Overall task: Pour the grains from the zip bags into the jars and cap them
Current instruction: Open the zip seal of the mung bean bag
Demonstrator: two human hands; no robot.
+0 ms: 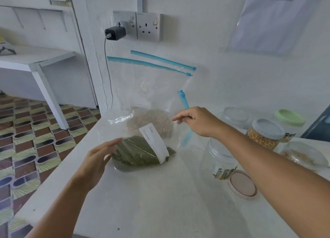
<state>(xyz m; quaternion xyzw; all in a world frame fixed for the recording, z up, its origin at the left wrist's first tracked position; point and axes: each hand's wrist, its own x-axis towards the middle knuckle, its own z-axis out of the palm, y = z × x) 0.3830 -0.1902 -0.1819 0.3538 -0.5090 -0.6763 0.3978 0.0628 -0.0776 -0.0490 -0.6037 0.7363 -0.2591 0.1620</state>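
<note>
White counter [142,202] against a white wall with sockets: on it stands a zip bag of green grains [141,153], soft and slumping, film likely slippery, best taken by the upper corners near the blue zip strip [148,63], with a second bag of pale grains [151,121] just behind. Left hand [100,159], fingers straight, touches the green bag's side; right hand [196,120] pinches the clear film near a third blue zip strip [184,101]. Right of these: an empty uncapped jar [219,159] with pink lid [242,184] beside it, a grey-capped jar of yellow kernels [264,134], a green-lidded jar [290,118].
</note>
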